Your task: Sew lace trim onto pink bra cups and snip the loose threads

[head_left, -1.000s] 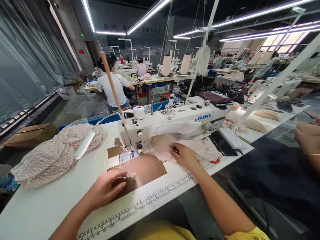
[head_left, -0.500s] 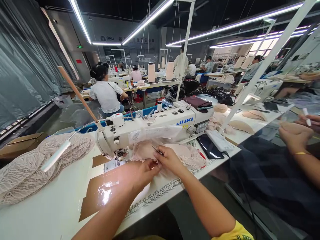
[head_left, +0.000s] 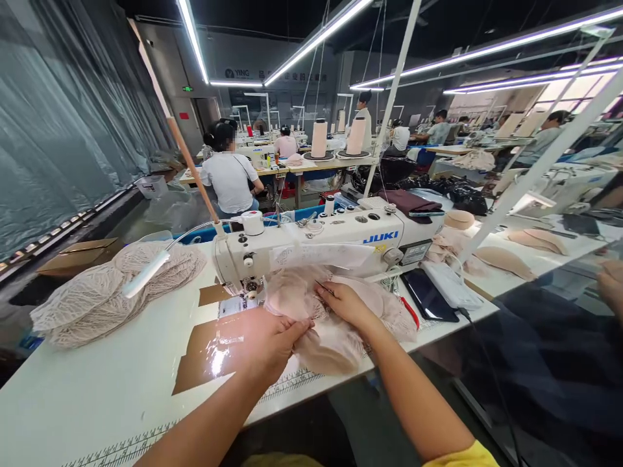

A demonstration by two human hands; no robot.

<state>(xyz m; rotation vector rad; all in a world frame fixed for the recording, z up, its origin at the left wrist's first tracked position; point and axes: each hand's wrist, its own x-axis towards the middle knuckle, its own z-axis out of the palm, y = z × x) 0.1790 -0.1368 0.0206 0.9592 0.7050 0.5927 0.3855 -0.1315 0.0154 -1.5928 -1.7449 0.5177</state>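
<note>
Beige fabric, sheer and partly lacy, lies bunched on the table in front of the sewing machine. My left hand is closed, pinching an edge of this fabric between thumb and fingers. Just to its right, my right hand is closed round a slim dark pointed tool; its exact kind is hard to make out. The tool's tip points up and left over the fabric. More beige pieces lie behind and right of my right hand. The machine's needle area is left of the fabric.
A stack of lace pieces lies on the left. A lamp hangs over it. Right of the machine are a black phone, a red-handled tool and moulded cups. A white post rises there. Co-workers sit beyond.
My hands have moved slightly apart, and more fabric now spreads down toward the table's front edge. The view has swung left, so the scene sits further right.
</note>
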